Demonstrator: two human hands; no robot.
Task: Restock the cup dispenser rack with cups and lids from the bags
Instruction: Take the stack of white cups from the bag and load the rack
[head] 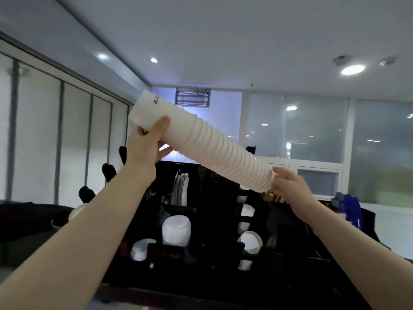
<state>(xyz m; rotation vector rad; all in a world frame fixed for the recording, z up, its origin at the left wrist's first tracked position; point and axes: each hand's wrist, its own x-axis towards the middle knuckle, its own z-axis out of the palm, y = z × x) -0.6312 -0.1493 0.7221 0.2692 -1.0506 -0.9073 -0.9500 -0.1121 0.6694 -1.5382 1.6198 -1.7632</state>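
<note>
A long stack of white cups [207, 142] is held aloft, tilted down to the right. The left hand [148, 143] grips its upper end, thumb across the top cup. The right hand [288, 182] pinches the lower end. Beneath stands a black dispenser rack [214, 198]; white lids [176, 230] and cup rims [251, 241] show in its openings. A blue bag [350, 209] sits at right.

Both forearms bare, raised up and forward. Left hand [147, 139] higher, thumb on top, fingers curled underneath, clasped around stack of cups [210, 144]. Right hand [288, 182] lower, fingers pinched at stack's lower end, wrist bent slightly inward.
</note>
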